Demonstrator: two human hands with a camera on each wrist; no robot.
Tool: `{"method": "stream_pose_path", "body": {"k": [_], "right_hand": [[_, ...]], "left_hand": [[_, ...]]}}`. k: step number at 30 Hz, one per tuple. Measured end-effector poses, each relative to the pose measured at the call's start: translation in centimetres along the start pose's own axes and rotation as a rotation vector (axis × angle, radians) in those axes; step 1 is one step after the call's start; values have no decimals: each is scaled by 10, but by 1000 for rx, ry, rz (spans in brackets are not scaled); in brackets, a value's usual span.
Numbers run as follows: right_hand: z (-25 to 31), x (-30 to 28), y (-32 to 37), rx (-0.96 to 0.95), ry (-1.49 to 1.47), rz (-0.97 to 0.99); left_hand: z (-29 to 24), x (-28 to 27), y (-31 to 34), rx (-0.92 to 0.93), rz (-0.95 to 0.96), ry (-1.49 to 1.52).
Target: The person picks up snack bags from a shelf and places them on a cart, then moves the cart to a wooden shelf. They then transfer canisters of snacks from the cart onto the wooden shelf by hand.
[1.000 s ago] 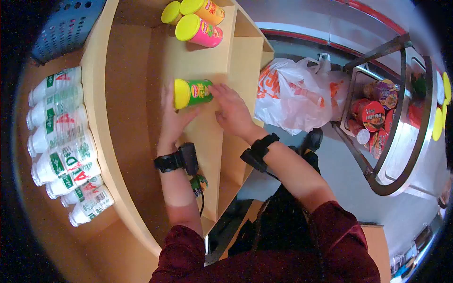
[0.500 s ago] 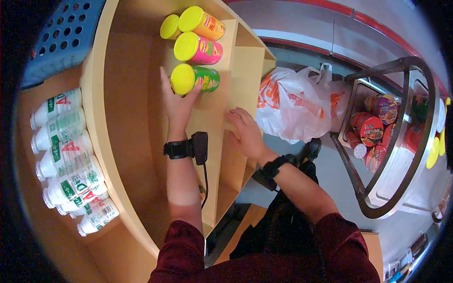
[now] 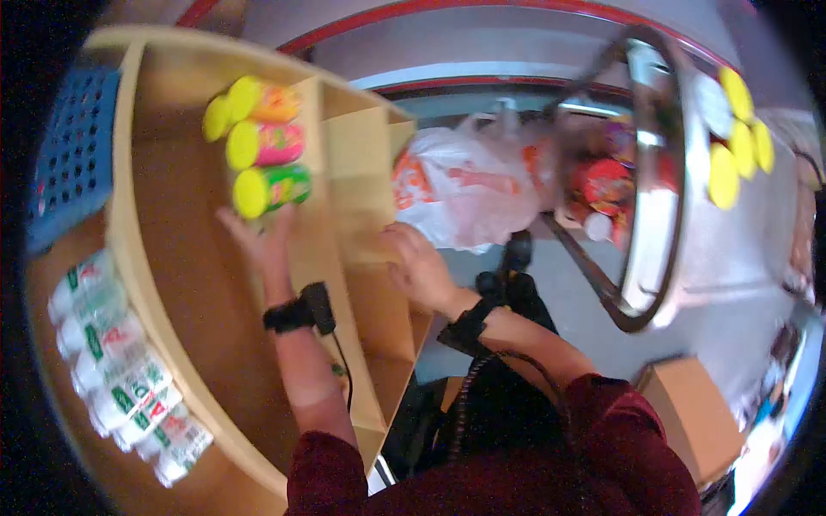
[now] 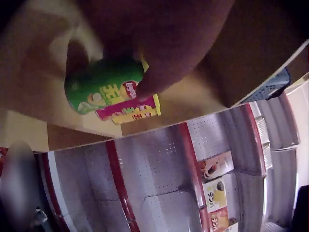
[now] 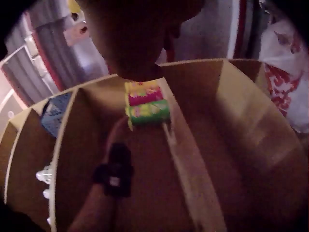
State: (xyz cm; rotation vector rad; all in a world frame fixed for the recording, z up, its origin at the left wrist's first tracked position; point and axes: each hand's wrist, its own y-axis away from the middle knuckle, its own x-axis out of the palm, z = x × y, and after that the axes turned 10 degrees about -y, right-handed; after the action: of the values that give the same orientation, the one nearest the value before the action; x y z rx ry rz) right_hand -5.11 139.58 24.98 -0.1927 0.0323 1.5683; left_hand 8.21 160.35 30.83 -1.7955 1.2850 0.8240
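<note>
A green chip can [image 3: 286, 186] with a yellow lid lies against a pink can [image 3: 280, 144] on the shelf, with an orange can [image 3: 277, 102] beyond. My left hand [image 3: 265, 245] is right at the green can's near side, thumb and fingers spread towards its two ends. In the left wrist view a fingertip overlaps the green can [image 4: 108, 89] near its lid. My right hand [image 3: 422, 268] is apart from the cans, by the shelf's edge, with loose fingers and nothing in them. It fills the top of the right wrist view, dark.
White drink bottles [image 3: 129, 378] and a blue basket [image 3: 76, 155] stand in the compartment to the left. Beyond the shelf [image 3: 181, 275] lies a white plastic bag [image 3: 473, 185]. A metal cart [image 3: 632, 318] holds red noodle cups [image 3: 605, 185]; a cardboard box [image 3: 688, 413] is lower right.
The green can has gone up the shelf to the pink one with my left hand, which now spreads beside it. My right hand has come away from the can. The head view has swung right.
</note>
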Motion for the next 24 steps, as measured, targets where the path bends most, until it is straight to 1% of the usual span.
{"method": "stream_pose_path", "body": {"k": [2,3,5,6,7,8,9,11,13,15,17,19,21,23,24], "right_hand": [[20,-31,13,35,-14,-73],[38,-55,19,45,33,-113],[86,-106,29,-70,-25,-212],[106,-129,39,-124,62,-270],[121,-153,52,-177,147,-325],[129,-179,62,-247,223,-394],[134,-207,71,-318,298,-460],[138,-257,77,-237,599,-712],[118,-306,80,-26,673,-941],[107,-349,70,50,728,-969],[80,-395,66,94,736,-1065],[68,-432,50,-11,830,-1030],[56,-460,33,29,809,-897],[43,-480,23,43,834,-865],[38,-490,24,29,774,-826]], "left_hand": [[-22,-13,25,-38,-76,-21],[-30,-17,37,-50,-112,-11],[-50,-22,63,-36,-117,-27],[-58,-23,73,-20,-106,4],[-65,-24,83,-21,-28,-27],[-71,-24,89,-22,45,-63],[-76,-21,93,-9,47,-43],[-85,-16,99,59,45,-69],[-97,-13,97,84,63,-17],[-112,-6,96,111,84,43],[-130,-7,97,231,79,82],[-143,-7,99,269,102,81],[-148,-7,103,326,133,48],[-152,-8,106,327,148,62],[-153,-9,108,323,166,72]]}}
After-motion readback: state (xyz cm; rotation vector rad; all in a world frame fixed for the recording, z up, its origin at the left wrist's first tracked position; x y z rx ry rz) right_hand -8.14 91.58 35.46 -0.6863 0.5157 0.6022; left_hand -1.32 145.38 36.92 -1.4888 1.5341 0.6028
